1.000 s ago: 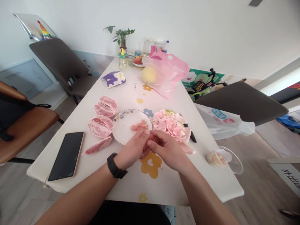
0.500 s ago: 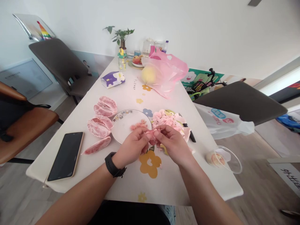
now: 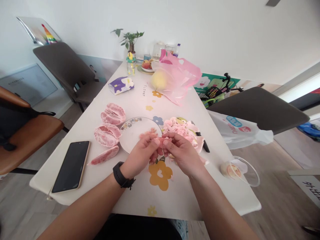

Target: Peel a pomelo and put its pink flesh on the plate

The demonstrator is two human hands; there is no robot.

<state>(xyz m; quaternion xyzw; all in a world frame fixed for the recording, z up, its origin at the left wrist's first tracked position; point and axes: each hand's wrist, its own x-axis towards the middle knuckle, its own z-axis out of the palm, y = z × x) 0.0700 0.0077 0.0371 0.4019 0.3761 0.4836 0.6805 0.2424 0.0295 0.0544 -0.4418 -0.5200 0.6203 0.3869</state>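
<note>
- Pomelo piece (image 3: 162, 142), small and pink, is held between my two hands, just past the near rim of the plate; my fingers hide much of it.
- My left hand (image 3: 142, 151) is closed on its left side, thumb laid on top; a black watch band (image 3: 122, 176) circles that wrist.
- My right hand (image 3: 183, 151) pinches the other side with thumb and fingers, the fingertips of both hands nearly meeting.
- Beyond my left fingers, the white plate (image 3: 131, 141) carries loose pink pulp (image 3: 151, 130) on its right part.
- Just right of the plate, a heap of pink-white peel (image 3: 180, 131) lies beside a black handle (image 3: 206, 146).
- Left of the plate lie two large pomelo chunks (image 3: 107, 135) and one slim segment (image 3: 105, 155).
- Farther left, a smartphone (image 3: 71, 166) lies flat, screen dark.
- Near the table's right edge is a clear container (image 3: 246, 171), contents hard to tell.
- Toward the far end, I see a purple-and-white tissue pack (image 3: 121, 85) and a pink plastic bag (image 3: 187, 76) around a round yellow fruit (image 3: 159, 80).
</note>
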